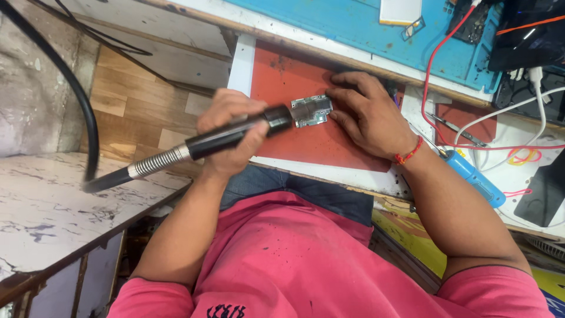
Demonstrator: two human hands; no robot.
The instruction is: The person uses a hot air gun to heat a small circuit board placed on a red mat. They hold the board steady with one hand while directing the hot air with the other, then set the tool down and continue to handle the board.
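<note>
My left hand (231, 118) grips the black handle of a hot-air tool (226, 137), shut around it. The tool's nozzle end points right, right at the edge of a small green circuit board (312, 111). The board lies on a red work mat (306, 144). My right hand (368, 115), with a red thread band at the wrist, rests flat on the mat. Its fingertips press against the board's right and upper edges and hold it in place.
The tool's black hose (79, 100) curves away up the left side over a marble-patterned tabletop (47, 212). A blue-handled screwdriver (475, 178), tweezers (454, 125), red and white cables (518, 144) and a blue mat (365, 23) lie to the right and beyond.
</note>
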